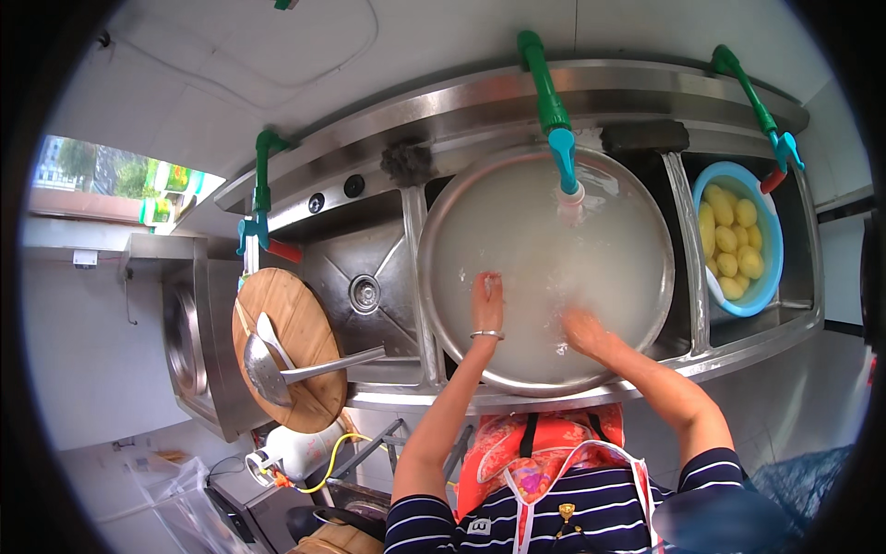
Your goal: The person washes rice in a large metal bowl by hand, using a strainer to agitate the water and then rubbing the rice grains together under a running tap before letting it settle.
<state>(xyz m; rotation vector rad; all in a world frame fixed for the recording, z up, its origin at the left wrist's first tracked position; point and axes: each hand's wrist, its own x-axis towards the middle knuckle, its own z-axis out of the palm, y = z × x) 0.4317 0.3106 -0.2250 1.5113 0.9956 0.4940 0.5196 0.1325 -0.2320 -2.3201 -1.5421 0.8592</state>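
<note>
A large round metal basin (pixel 432 305) full of cloudy whitish water (pixel 517 222) sits over the middle of the sink. My left hand (pixel 487 303), with a bracelet at its wrist, dips into the water left of the basin's middle. Farther right, my right hand (pixel 583 328) is partly under the surface and a little blurred. The murky water hides the fingers of both hands and whatever they may touch. Above the basin hangs a green tap (pixel 551 102) with a blue handle, its spout over the water.
A blue tub (pixel 773 245) of peeled potatoes (pixel 729 235) stands in the right sink bay. At left, a wooden board (pixel 318 360) carries a metal skimmer (pixel 268 374). The left sink bay (pixel 332 268) has a drain. Two more green taps (pixel 263 180) flank the row.
</note>
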